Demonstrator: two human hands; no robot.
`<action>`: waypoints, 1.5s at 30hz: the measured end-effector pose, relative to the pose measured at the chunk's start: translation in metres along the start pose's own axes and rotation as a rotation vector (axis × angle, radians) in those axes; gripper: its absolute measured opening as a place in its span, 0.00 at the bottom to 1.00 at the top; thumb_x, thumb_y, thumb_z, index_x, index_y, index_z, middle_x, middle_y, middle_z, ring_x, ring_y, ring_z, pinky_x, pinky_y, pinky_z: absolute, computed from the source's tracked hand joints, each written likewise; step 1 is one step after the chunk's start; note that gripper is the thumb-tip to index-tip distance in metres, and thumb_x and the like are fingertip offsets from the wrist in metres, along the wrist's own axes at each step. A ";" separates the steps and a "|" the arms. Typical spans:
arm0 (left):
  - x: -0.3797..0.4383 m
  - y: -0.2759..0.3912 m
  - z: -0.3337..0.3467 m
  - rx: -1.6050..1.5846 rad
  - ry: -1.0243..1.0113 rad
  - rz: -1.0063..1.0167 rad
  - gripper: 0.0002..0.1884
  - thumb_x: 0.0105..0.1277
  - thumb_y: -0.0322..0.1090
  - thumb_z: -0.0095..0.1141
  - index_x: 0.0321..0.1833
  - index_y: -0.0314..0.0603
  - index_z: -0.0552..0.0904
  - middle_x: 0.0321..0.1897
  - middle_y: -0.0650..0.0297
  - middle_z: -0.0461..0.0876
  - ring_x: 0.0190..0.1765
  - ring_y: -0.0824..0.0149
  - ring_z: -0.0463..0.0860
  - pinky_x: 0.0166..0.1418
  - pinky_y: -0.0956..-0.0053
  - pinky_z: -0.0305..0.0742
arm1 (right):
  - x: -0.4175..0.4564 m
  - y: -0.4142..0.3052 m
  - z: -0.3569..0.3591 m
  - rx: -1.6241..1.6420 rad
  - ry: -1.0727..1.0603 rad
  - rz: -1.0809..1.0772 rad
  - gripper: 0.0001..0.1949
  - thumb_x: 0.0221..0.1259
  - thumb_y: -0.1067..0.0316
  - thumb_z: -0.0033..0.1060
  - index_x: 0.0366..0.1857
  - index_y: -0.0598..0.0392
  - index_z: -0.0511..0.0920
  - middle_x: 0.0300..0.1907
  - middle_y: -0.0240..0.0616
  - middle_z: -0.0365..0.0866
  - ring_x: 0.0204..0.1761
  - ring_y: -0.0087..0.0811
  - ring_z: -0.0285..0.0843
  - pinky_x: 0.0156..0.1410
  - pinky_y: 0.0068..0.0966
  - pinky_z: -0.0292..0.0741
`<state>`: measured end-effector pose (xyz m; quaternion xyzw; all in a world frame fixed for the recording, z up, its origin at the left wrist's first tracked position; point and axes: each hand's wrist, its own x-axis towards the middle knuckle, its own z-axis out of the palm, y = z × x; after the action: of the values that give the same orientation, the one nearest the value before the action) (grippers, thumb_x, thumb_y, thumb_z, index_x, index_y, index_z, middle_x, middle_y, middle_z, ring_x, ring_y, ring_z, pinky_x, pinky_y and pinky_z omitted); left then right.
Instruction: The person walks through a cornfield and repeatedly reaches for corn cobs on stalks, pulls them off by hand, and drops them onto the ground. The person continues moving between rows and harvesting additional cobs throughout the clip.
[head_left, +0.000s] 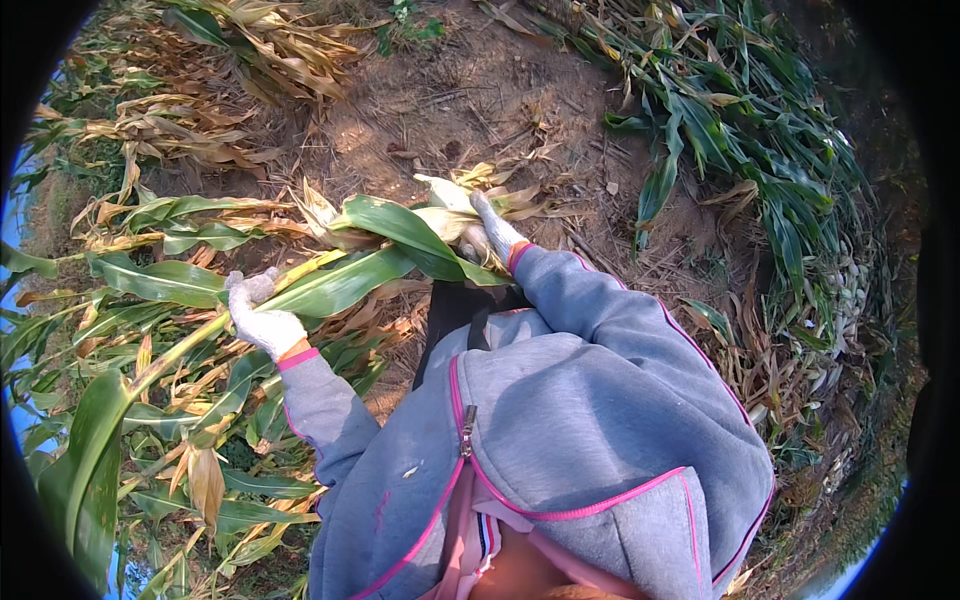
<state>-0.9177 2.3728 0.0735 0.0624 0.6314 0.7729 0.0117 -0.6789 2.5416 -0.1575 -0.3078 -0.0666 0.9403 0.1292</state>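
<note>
My left hand (262, 315), in a whitish knit glove, is closed round a corn stalk (184, 343) with broad green leaves, at the left of the picture. The stalk slants from the lower left up towards the middle. My right hand (495, 225), gloved alike, grips a corn ear in pale husk (446, 196) near the centre; its fingers are partly hidden. A long green leaf (401, 229) lies across the space between my hands, beside another pale husk (319, 214).
Standing corn plants (255, 487) crowd the left side. Dry corn leaves (277, 52) lie at the upper left, and a heap of green cut stalks (750, 135) at the upper right. Brown soil (480, 82) with dry plant bits shows ahead. Husked or pale ears (847, 300) lie at the far right.
</note>
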 end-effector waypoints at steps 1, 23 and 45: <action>0.005 0.000 -0.003 0.009 -0.010 -0.005 0.25 0.60 0.33 0.50 0.59 0.26 0.74 0.21 0.61 0.79 0.26 0.64 0.79 0.51 0.53 0.83 | 0.006 -0.006 0.008 0.072 0.082 -0.005 0.23 0.69 0.47 0.60 0.56 0.53 0.77 0.38 0.38 0.85 0.28 0.29 0.82 0.34 0.22 0.81; 0.167 -0.048 -0.023 -0.079 0.076 -0.015 0.23 0.65 0.35 0.52 0.61 0.29 0.75 0.17 0.68 0.70 0.21 0.71 0.69 0.36 0.64 0.78 | 0.109 -0.100 -0.269 -1.193 0.580 -0.516 0.14 0.70 0.61 0.51 0.53 0.52 0.77 0.42 0.36 0.77 0.41 0.32 0.73 0.46 0.30 0.72; 0.283 -0.142 -0.043 0.289 0.613 -0.468 0.14 0.58 0.36 0.52 0.17 0.40 0.68 0.15 0.57 0.73 0.21 0.59 0.75 0.34 0.66 0.76 | 0.453 -0.418 0.265 -0.590 0.272 -0.360 0.09 0.73 0.62 0.57 0.48 0.54 0.76 0.41 0.37 0.82 0.38 0.30 0.84 0.44 0.26 0.85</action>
<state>-1.2114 2.3867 -0.0504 -0.3151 0.7049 0.6354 -0.0105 -1.1046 3.0586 -0.1134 -0.4374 -0.3700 0.7934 0.2058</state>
